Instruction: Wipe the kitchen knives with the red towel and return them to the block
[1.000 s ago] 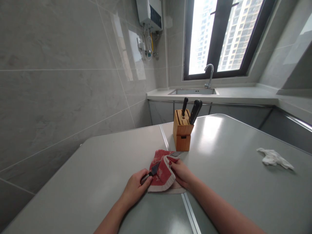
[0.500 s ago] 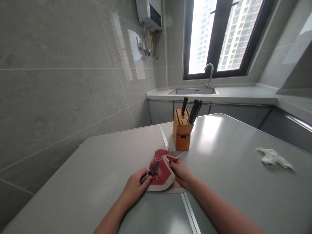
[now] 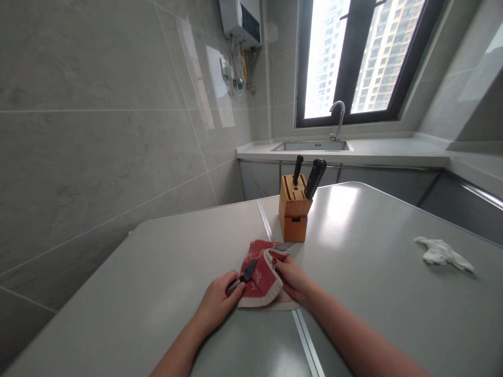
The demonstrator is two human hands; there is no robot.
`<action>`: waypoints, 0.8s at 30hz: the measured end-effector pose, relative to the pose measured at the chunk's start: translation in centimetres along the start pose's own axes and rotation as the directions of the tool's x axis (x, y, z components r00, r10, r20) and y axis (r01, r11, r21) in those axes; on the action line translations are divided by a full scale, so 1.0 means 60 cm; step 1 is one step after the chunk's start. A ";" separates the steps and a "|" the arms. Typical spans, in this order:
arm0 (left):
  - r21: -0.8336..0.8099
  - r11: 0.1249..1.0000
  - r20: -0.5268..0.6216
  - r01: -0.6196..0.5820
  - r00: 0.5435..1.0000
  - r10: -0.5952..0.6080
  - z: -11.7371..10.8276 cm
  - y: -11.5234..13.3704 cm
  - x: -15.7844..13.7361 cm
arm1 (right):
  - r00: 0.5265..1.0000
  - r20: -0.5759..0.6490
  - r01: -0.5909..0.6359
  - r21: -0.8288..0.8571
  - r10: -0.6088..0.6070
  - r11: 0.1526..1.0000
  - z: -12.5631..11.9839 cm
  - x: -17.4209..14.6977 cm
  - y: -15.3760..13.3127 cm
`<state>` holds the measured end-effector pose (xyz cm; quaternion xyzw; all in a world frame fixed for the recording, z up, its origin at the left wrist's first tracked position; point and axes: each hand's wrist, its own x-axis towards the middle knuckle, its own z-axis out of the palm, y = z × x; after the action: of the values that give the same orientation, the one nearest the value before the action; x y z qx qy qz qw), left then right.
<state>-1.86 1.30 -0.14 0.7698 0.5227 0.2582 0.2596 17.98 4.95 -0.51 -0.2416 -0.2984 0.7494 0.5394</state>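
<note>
My left hand (image 3: pixel 222 294) is closed round the dark handle of a knife (image 3: pixel 250 269). The blade runs up and to the right, with its middle hidden under a fold of a red cloth (image 3: pixel 269 283) edged in white. Its pale tip shows beyond the cloth. On the right side, my right hand (image 3: pixel 293 278) pinches the cloth around the blade, its fingertips partly covered by the fabric. Just behind the cloth stands a wooden knife block (image 3: pixel 294 212) with two black-handled tools in its slots.
A crumpled white tissue or cloth (image 3: pixel 443 253) lies on the right of the grey table (image 3: pixel 176 262). Metal strips mark a seam across the tabletop. Beyond it are a counter with a sink (image 3: pixel 314 146), a faucet (image 3: pixel 338 120) and a window; a tiled wall is at left.
</note>
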 end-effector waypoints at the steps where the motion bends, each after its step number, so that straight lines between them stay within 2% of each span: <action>1: 0.000 1.000 0.001 0.000 1.000 0.000 0.000 0.000 0.000 | 1.000 -0.003 0.003 0.002 -0.003 1.000 -0.001 0.000 0.001; 16: -0.007 1.000 0.007 0.007 1.000 -0.007 0.000 -0.001 -0.001 | 1.000 0.006 0.005 -0.006 -0.005 1.000 -0.007 0.003 0.005; 24: -0.011 1.000 0.006 0.015 1.000 -0.015 -0.002 -0.001 0.000 | 1.000 0.009 0.011 -0.105 -0.010 0.994 -0.015 0.004 0.008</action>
<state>-1.96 1.35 -0.12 0.7653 0.5264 0.2566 0.2673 18.21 5.25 -1.49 -0.2650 -0.3407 0.7308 0.5288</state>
